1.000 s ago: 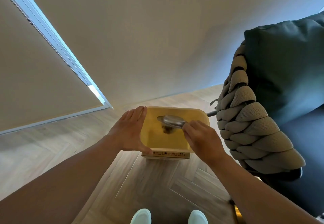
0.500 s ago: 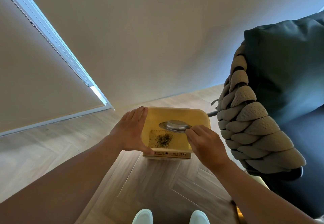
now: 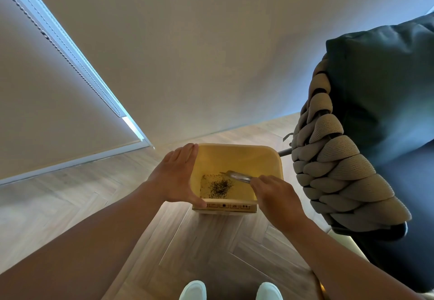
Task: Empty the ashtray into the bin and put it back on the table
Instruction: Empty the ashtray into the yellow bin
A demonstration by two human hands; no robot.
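A square yellow-lined bin (image 3: 237,156) stands on the wooden floor in front of me. My right hand (image 3: 274,196) grips a shallow silver ashtray (image 3: 239,177) by its edge and holds it tilted, edge-on, inside the bin's opening. Dark ash (image 3: 219,187) lies scattered on the bin's bottom. My left hand (image 3: 175,177) rests flat against the bin's left rim, thumb along the near edge, fingers together. The table is out of view.
A chair with thick woven rope sides (image 3: 338,170) and a dark cushion (image 3: 385,83) stands close on the right of the bin. A wall and a window blind (image 3: 47,83) rise behind. My two white shoes (image 3: 193,290) show at the bottom.
The ashtray has tipped further and moved lower and to the right inside the bin. Ash has dropped out and now lies on the bin's bottom. My left hand stayed on the rim.
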